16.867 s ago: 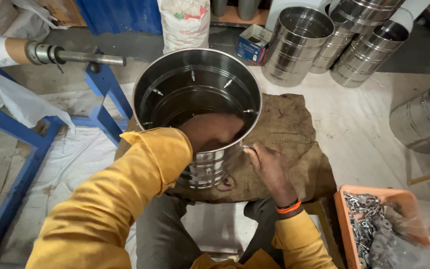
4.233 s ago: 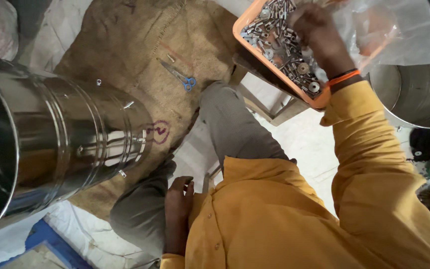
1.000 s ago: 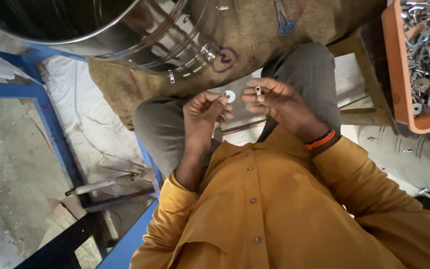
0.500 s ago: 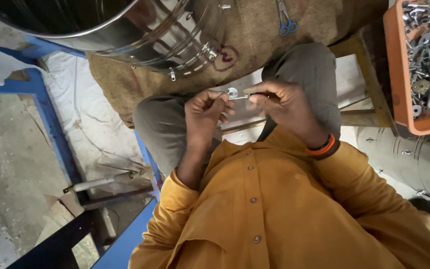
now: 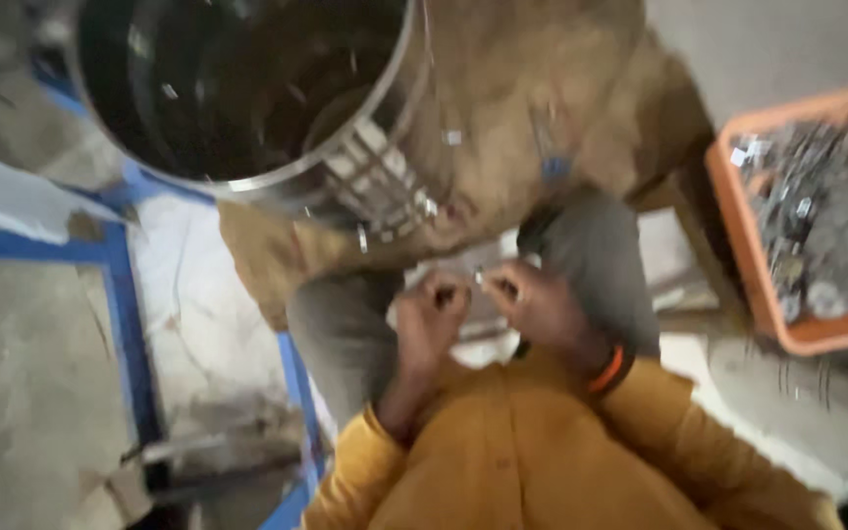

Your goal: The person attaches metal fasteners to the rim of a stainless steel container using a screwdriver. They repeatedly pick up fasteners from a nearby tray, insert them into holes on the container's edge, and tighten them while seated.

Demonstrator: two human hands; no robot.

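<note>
Head view: left hand (image 5: 431,316) and right hand (image 5: 534,304) are pinching a small metal part (image 5: 479,277) between fingertips over the lap (blurred). Drum (image 5: 247,93) is lying beyond on sacking (image 5: 503,88); orange tray (image 5: 797,226) sitting right.

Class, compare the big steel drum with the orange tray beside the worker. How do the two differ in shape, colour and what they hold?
The steel drum is round, shiny grey metal; the orange tray is straight-edged, shallow and bright orange. The drum is far deeper than the tray, with a dark interior that looks mostly bare, while the tray is heaped with small metal parts. The drum rests on brown sacking; the tray sits off it to one side. Both are open-topped containers.
</note>
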